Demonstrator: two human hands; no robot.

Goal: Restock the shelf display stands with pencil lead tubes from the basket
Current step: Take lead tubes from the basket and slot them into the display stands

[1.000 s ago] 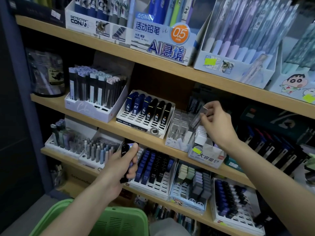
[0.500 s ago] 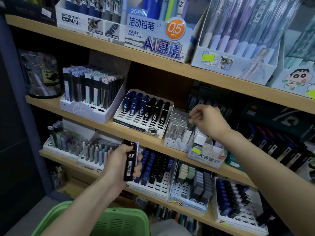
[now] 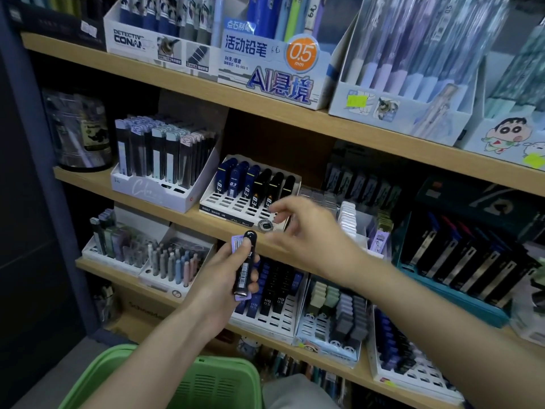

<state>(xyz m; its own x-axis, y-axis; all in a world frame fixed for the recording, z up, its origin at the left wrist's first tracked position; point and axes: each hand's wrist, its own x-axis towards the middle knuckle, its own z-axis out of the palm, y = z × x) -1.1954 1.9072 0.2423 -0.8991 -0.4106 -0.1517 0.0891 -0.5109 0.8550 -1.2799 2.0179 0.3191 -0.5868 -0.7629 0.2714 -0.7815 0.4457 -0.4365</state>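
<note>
Pencil lead tubes [image 3: 244,265]: a black one with a barcode and a lilac one behind it, both held upright in the left hand [image 3: 216,280], just below and in front of the white slotted stand [image 3: 236,206] on the middle shelf. The left grip is closed round the pair.

Change: the right hand [image 3: 309,231] has left the clear stand [image 3: 320,197], just right of the slotted stand, where it was pinching a tube half a second ago. It now sits in front of the slotted stand's right corner, blurred by motion. Its grip is wide, fingers loosely spread, with nothing in them. The fingertips are near the tops of the held tubes, not touching.

The left hand has also come up a little toward the slotted stand, bringing the tube tops nearer the right hand.

Reading: one tube looks delivered to the clear stand, and the right hand is coming back for the next. The probable next step is a pinch on the black tube, taken from the left grip. The slotted stand holds blue and black tubes at the back with bare slots in front, so the black tube likely belongs there.

Green basket [image 3: 177,376]: well below the slotted stand, at the frame's bottom edge. Its contents are not visible, so I cannot tell how much stock is left.
</note>
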